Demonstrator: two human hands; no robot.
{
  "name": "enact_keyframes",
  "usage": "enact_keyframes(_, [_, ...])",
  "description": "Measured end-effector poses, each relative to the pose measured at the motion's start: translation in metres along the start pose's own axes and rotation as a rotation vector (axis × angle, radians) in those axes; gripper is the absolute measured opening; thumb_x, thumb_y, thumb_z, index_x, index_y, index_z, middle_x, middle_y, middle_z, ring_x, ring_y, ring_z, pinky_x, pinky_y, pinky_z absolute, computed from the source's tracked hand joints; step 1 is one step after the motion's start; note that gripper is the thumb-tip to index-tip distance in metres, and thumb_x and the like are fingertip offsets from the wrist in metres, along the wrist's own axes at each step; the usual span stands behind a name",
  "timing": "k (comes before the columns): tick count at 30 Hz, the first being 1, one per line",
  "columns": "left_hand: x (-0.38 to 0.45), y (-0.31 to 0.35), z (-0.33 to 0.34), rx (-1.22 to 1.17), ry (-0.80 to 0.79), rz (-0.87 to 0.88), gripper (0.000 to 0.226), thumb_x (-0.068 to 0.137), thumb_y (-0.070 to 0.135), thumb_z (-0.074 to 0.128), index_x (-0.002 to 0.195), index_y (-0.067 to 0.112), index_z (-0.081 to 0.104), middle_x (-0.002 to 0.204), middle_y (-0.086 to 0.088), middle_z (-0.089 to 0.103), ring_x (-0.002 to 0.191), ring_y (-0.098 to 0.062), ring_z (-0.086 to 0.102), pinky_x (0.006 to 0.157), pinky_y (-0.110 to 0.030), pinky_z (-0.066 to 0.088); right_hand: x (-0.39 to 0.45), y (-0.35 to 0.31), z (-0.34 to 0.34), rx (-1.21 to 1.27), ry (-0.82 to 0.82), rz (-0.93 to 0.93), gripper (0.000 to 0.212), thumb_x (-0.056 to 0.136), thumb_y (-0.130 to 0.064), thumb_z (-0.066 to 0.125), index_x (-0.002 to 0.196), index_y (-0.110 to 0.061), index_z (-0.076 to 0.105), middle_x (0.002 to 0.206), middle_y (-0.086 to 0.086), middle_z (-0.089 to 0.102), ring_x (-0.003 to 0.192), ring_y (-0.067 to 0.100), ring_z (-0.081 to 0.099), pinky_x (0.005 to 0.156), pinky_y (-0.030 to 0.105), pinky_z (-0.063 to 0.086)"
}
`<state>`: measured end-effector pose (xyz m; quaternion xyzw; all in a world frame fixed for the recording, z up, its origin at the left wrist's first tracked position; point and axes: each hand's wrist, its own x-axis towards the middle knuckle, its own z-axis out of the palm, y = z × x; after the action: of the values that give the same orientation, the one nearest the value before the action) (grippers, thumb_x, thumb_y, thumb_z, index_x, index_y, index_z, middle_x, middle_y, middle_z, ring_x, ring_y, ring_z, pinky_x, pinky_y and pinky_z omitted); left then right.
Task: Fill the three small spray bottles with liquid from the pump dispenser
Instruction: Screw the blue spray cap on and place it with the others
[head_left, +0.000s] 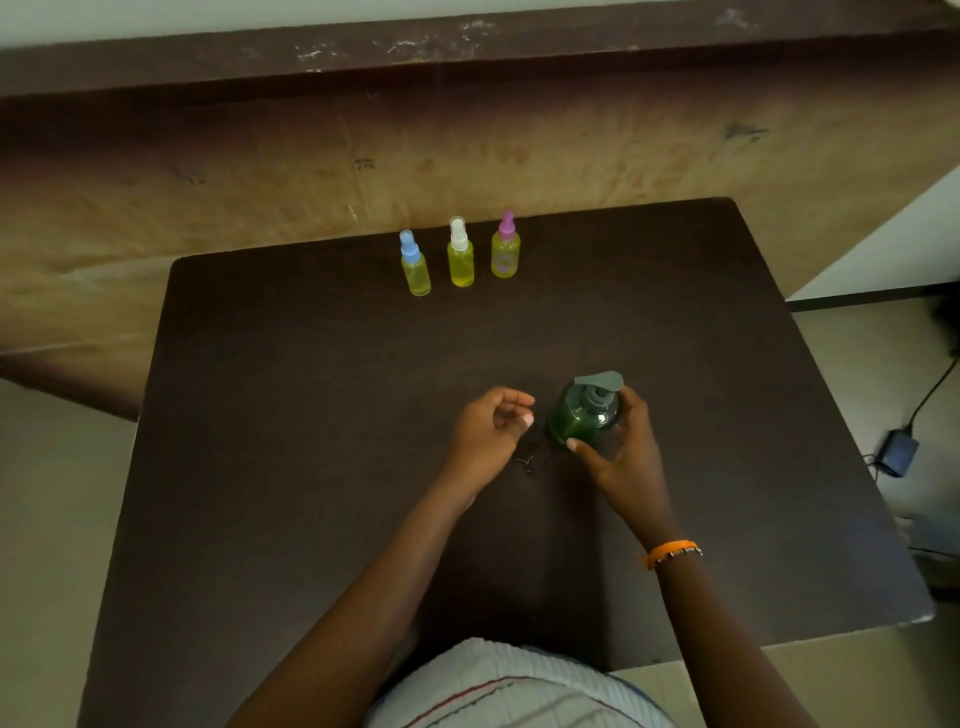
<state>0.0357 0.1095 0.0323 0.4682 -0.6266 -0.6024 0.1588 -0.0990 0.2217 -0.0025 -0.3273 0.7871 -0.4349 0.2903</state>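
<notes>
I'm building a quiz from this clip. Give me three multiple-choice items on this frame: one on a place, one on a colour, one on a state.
1. Where do the three small spray bottles stand?
A. In a row near the table's far edge
B. Beside the person's wrists
C. On the floor

2. What colour is the middle bottle's cap?
A. Blue
B. White
C. Purple

3. What is the right hand doing?
A. Resting flat on the table
B. Holding a spray bottle
C. Gripping the green pump dispenser

Answers:
1 A: the blue-capped bottle, white-capped bottle and purple-capped bottle line up far along the table.
2 B: its cap is white.
3 C: the right hand wraps round the pump dispenser; the left hand holds nothing.
</notes>
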Motion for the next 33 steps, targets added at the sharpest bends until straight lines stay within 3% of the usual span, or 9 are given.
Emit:
enact_keyframes(6, [0.002, 0.001, -0.001, 0.028, 0.005, -0.004, 0.016, 0.089, 0.012, 0.056, 0.099, 0.024, 0.061, 0.089, 0.013, 0.061, 0.081, 0.004, 0.056, 0.061, 0.002, 0.039, 0.011, 0.001, 0.015, 0.059, 0.066, 0.013, 0.081, 0.069, -0.007, 0.084, 0.136, -0.018, 0.041, 0.127, -0.001, 0.057, 0.113, 0.009, 0.055, 0.095, 0.019, 0.044])
enact_keyframes(9, [0.007, 0.001, -0.003, 0.029, 0.039, 0.013, 0.015, 0.089, 0.012, 0.057, 0.099, 0.023, 0.062, 0.089, 0.012, 0.06, 0.081, 0.003, 0.056, 0.062, 0.001, 0.04, 0.016, 0.002, 0.018, 0.049, 0.088, -0.048, 0.077, 0.067, -0.008, 0.086, 0.128, -0.027, 0.044, 0.12, -0.007, 0.059, 0.109, 0.006, 0.059, 0.094, 0.02, 0.049])
enact_keyframes(12, [0.016, 0.002, -0.007, 0.018, 0.084, 0.016, 0.015, 0.089, 0.013, 0.057, 0.099, 0.023, 0.062, 0.091, 0.011, 0.061, 0.083, 0.002, 0.056, 0.064, 0.0, 0.041, 0.029, -0.008, 0.02, 0.071, 0.106, -0.073, 0.075, 0.068, -0.014, 0.087, 0.13, -0.02, 0.047, 0.121, -0.005, 0.061, 0.109, 0.006, 0.06, 0.094, 0.02, 0.05])
enact_keyframes(16, [0.03, 0.006, -0.011, -0.007, 0.142, 0.037, 0.017, 0.088, 0.01, 0.058, 0.1, 0.021, 0.062, 0.09, 0.009, 0.061, 0.084, 0.0, 0.057, 0.065, 0.0, 0.042, 0.064, -0.031, 0.026, 0.1, 0.135, -0.133, 0.075, 0.068, -0.013, 0.086, 0.131, -0.02, 0.046, 0.121, -0.006, 0.058, 0.107, 0.004, 0.057, 0.091, 0.009, 0.045])
enact_keyframes(19, [0.043, 0.012, -0.013, -0.002, 0.173, 0.053, 0.018, 0.088, 0.008, 0.057, 0.102, 0.019, 0.062, 0.087, 0.011, 0.06, 0.082, 0.002, 0.056, 0.064, -0.001, 0.042, 0.096, -0.04, 0.033, 0.098, 0.153, -0.148, 0.077, 0.067, -0.012, 0.086, 0.133, -0.019, 0.045, 0.125, -0.006, 0.056, 0.114, 0.009, 0.056, 0.098, 0.021, 0.047])
enact_keyframes(22, [0.056, 0.016, -0.014, -0.007, 0.219, 0.073, 0.02, 0.088, 0.006, 0.057, 0.103, 0.019, 0.062, 0.088, 0.011, 0.06, 0.081, 0.002, 0.057, 0.066, -0.002, 0.043, 0.125, -0.04, 0.04, 0.076, 0.157, -0.129, 0.081, 0.066, -0.012, 0.087, 0.136, -0.013, 0.045, 0.132, 0.005, 0.057, 0.12, 0.018, 0.056, 0.103, 0.034, 0.048])
enact_keyframes(27, [0.066, 0.013, -0.02, -0.035, 0.256, 0.105, 0.024, 0.087, 0.003, 0.056, 0.102, 0.021, 0.061, 0.092, 0.008, 0.062, 0.082, 0.004, 0.058, 0.072, -0.006, 0.045, 0.148, -0.037, 0.05, 0.05, 0.16, -0.109, 0.082, 0.067, -0.009, 0.086, 0.137, -0.007, 0.044, 0.135, 0.009, 0.055, 0.12, 0.013, 0.051, 0.098, 0.017, 0.039])
enact_keyframes(33, [0.072, 0.007, -0.024, -0.025, 0.295, 0.108, 0.025, 0.087, 0.002, 0.056, 0.101, 0.021, 0.061, 0.093, 0.008, 0.062, 0.085, 0.003, 0.059, 0.074, -0.007, 0.045, 0.151, -0.026, 0.056, 0.066, 0.163, -0.091, 0.084, 0.068, -0.011, 0.086, 0.139, -0.006, 0.041, 0.137, 0.012, 0.054, 0.124, 0.017, 0.052, 0.104, 0.028, 0.044])
